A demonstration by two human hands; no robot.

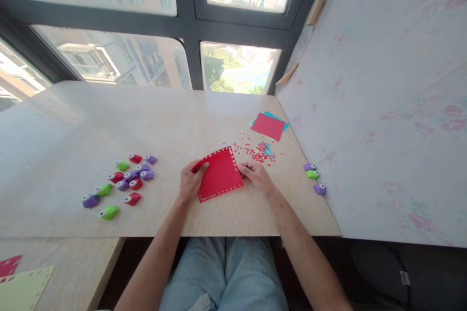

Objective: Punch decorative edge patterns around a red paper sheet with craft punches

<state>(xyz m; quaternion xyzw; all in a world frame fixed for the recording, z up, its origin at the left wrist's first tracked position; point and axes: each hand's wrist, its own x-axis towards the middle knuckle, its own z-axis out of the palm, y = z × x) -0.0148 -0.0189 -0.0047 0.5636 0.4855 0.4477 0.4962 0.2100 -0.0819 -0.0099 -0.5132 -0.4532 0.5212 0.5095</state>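
A red paper square with small holes punched along its edges lies near the front middle of the tabletop. My left hand grips its left edge, thumb on top. My right hand pinches the right edge. Just beyond my right hand lies a scatter of tiny red and blue paper bits. Both forearms reach in from the table's front edge.
Several small red, purple and green craft punches lie at the left. Three more punches sit by the right edge. Red sheet over blue lies at the back right. Floral wall on the right, windows behind, punched papers lower left.
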